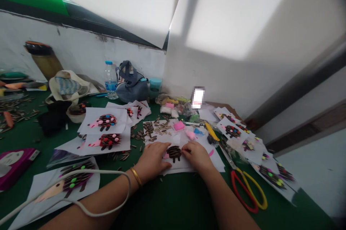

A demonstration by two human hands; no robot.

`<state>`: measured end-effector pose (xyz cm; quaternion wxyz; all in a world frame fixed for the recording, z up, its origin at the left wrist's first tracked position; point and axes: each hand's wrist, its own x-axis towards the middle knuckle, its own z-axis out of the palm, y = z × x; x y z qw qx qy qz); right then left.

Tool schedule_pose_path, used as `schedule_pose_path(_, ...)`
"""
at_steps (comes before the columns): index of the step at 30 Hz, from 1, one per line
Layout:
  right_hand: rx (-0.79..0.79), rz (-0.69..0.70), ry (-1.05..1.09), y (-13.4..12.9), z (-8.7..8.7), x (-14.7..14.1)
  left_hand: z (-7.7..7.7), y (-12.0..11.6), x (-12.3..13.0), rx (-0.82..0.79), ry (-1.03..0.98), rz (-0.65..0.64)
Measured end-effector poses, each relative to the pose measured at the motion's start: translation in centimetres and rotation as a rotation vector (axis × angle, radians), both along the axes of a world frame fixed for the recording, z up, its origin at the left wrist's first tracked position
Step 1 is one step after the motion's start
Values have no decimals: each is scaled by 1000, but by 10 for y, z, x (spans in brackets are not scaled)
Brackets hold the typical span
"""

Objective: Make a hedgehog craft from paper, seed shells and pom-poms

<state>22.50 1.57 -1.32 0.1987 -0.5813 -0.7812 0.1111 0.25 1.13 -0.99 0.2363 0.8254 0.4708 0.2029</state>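
Observation:
A small hedgehog figure (174, 153), with dark seed spines and a pink head, sits on white paper (183, 168) in front of me. My left hand (153, 158) rests flat on the paper at its left, thumb and forefinger apart around the pink head. At the figure's right edge, my right hand (196, 154) has its fingertips pinched together; whatever they hold is hidden. Just behind the figure lie striped sunflower seeds (149, 129), paler seeds (163, 128), a pink clay block (178, 125) and a softer pink clay lump (190, 134).
Red-and-yellow-handled scissors (244, 190) and a yellow cutter (212, 131) lie to the right. Finished hedgehog cards (104, 123) are stacked left, others (231, 131) right. A white cable (102, 172) loops over my left forearm. A water bottle (110, 82) and grey bag (131, 86) stand behind.

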Motion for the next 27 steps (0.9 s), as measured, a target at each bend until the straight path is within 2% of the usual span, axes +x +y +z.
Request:
schedule_pose_path(4,-16,-24,104,0,2,7,3,10,-6,71,2,93)
schedule_pose_path(8,20,-28,166,-1,8,9,6,24,-16,239,225,300)
schedule_pose_path(11,54,-33,174,-3,10,6,5,30,-19,276,343,372)
schedule_pose_path(22,40,-5,157,-4,8,-1,0,33,-17,317,430,362)
schedule_pose_path(27,-41,-122,88,-3,4,4,-2,33,-18,375,437,332)
